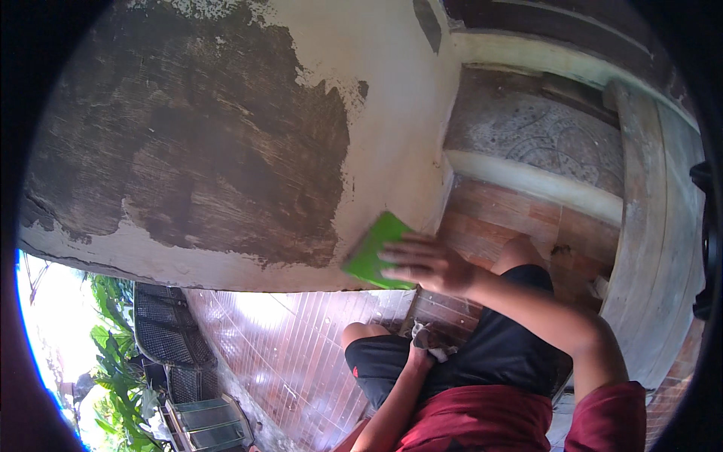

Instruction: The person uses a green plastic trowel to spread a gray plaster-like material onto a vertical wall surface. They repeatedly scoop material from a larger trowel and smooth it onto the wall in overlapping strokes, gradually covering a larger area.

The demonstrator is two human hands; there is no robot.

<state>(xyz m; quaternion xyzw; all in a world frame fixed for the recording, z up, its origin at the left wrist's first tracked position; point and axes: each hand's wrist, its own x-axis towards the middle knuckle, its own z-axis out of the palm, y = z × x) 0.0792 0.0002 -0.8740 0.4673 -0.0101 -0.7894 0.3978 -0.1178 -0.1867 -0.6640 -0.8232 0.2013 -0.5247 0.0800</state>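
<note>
A flat green rectangular pad lies against the lower right of a pale wall. My right hand presses it there, its fingers across the pad's face and slightly blurred. To the left of the pad a broad, rough dark patch covers much of the wall, with ragged edges against the pale coat. Down by my lap, my left hand is closed around a crumpled whitish thing, perhaps a rag. Its kind is too small to make out.
Brown tiled floor spreads below the wall's bottom edge. Steps with a pale edge rise at the right, beside a grey wooden board. Dark woven chairs, a glass-topped table and green plants stand at lower left.
</note>
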